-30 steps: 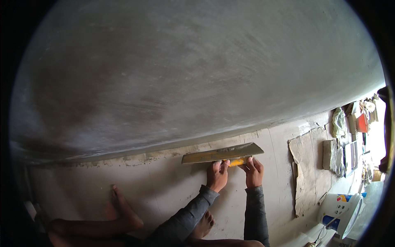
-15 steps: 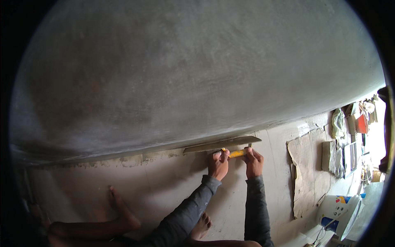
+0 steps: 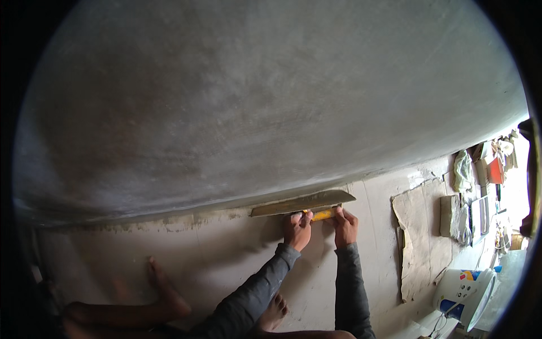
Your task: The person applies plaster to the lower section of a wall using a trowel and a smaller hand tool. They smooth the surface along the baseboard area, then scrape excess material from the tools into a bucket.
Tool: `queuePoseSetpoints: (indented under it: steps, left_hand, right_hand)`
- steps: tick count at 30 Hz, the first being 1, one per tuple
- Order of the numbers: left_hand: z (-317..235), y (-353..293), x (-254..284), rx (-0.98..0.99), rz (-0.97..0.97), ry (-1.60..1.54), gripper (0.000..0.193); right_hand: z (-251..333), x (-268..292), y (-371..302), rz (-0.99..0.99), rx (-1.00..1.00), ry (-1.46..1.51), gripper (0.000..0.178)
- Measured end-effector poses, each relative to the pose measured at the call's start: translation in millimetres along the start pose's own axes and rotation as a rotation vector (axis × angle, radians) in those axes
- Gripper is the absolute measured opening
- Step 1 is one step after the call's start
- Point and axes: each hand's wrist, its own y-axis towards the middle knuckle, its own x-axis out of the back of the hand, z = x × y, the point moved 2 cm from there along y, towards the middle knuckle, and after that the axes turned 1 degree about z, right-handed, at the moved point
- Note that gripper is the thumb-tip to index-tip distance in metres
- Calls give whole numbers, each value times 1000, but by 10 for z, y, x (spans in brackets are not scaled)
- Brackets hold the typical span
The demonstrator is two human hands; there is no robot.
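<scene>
A long-bladed plastering trowel lies lengthwise along the foot of the grey plastered wall, where wall and floor meet. Its yellow handle faces me. My left hand is closed around the handle's left end, and my right hand grips its right end. The blade is tilted, with its broad face partly showing. Whether its far edge touches the wall I cannot tell.
Bare feet rest on the pale floor below and left of my arms. To the right lie a torn cardboard sheet, a grey block and a white bucket on its side. Rough residue runs along the wall's base.
The trowel blade has tipped, so more of its face shows. Both hands have shifted slightly left, and the left one a little lower, still on the handle.
</scene>
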Motion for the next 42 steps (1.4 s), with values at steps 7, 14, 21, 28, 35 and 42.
queuePoseSetpoints:
  steps: [7,14,21,28,35,42]
  left_hand:
    - [37,15,18,58,15,-69,38]
    - [-77,-16,95,72,2,-76,38]
    - [-41,-120,243,84,-5,188,33]
    - [7,-212,469,56,-44,-28,30]
    - [165,-189,659,54,-105,31,35]
    - [282,-176,913,46,-146,94,33]
  right_hand:
    - [-28,-34,-18,12,36,60,39]
    - [-34,-17,-39,50,10,22,41]
    - [-98,-151,-146,31,-54,53,39]
    - [-161,-269,-218,65,-38,-50,36]
    - [-219,-526,-333,119,66,112,32]
    - [-261,-728,-378,160,-22,-11,35]
